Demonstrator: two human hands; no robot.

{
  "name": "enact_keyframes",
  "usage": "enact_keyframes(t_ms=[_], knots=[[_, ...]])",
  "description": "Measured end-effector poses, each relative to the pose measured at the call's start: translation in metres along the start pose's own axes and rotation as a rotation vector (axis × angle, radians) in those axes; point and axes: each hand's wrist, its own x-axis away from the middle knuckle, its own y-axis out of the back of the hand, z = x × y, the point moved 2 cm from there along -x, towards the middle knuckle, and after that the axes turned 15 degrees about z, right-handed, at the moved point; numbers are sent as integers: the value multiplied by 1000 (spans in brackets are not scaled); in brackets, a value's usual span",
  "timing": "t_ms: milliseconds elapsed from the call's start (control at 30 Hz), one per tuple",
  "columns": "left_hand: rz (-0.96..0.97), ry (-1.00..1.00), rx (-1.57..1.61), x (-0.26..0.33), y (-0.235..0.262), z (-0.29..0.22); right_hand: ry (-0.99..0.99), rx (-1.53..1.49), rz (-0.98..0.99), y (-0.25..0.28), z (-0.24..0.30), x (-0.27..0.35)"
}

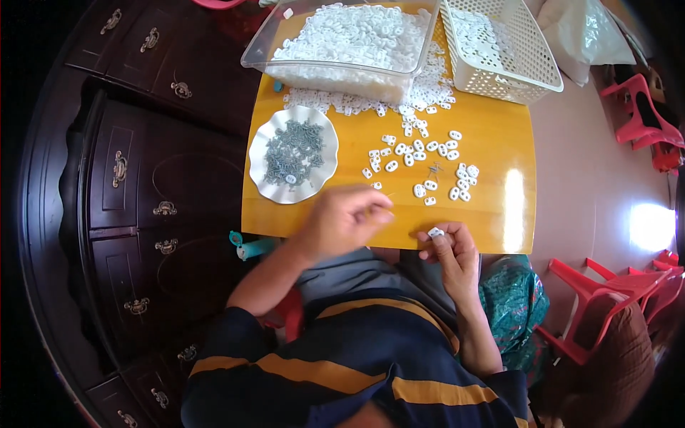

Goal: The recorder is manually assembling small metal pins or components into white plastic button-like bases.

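My right hand [454, 258] pinches a small white plastic piece [436, 232] between thumb and fingers at the near table edge. To its left, my left hand [351, 217] is curled closed above the table, slightly blurred; what its fingertips hold, if anything, is too small to make out. Beyond that hand stands a white wavy-rimmed dish [258, 167] with a heap of small grey metal screws [294, 146]. Loose white oval pieces with two holes [419, 191] lie scattered across the middle of the table. A few loose screws [436, 170] rest among them.
At the far side of the yellow table [492, 214], a clear plastic bin [342, 84] brims with white pieces, and more are spilled around it. A cream perforated basket [510, 80] sits at the far right corner. Dark cabinets [168, 157] stand left; red plastic stools [606, 292] are right.
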Motion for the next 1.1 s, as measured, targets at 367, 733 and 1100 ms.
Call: enact_keyframes(t_ms=[367, 733, 1100], knots=[[83, -103, -133, -26, -62, -10, 76, 201, -73, 6, -12, 2], [115, -28, 318, -18, -54, 6, 45, 121, -47, 22, 6, 4], [96, 33, 533, -15, -69, 30, 26, 897, -210, 20, 49, -3]])
